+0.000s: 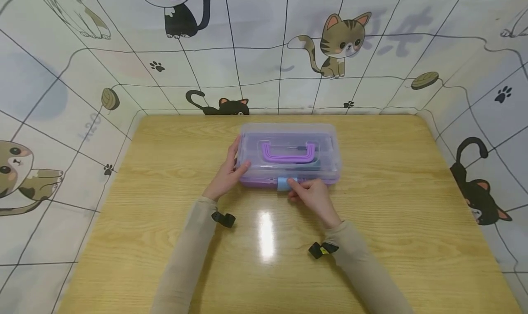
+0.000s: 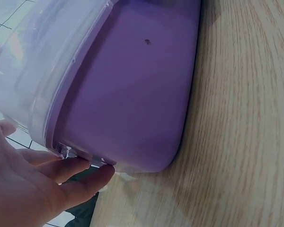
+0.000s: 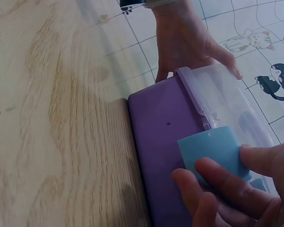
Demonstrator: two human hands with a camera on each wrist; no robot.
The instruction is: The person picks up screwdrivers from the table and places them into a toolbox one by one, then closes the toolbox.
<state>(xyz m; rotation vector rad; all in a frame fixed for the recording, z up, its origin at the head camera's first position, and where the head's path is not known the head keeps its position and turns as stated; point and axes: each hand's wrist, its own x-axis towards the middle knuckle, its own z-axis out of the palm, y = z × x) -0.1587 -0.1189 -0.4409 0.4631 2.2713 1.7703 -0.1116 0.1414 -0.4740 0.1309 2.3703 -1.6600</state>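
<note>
A storage box with a clear lid (image 1: 288, 135), a purple base (image 2: 128, 90) and a purple carry handle (image 1: 288, 158) stands at the back middle of the table. On its left end rests my left hand (image 1: 226, 173), fingers fairly straight along the side and thumb near the lid's front left corner. My right hand (image 1: 314, 197) pinches the light blue latch (image 3: 210, 151) at the front, thumb on one face and fingertips at the other. Lid and base lie together. Some contents show faintly through the lid; I cannot tell what they are.
The wooden table (image 1: 165, 153) reaches back to a cat-patterned wall covering (image 1: 264, 66), which also rises on the left and right. A small black device (image 1: 223, 219) is on the left wrist, another black device (image 1: 323, 250) on the right.
</note>
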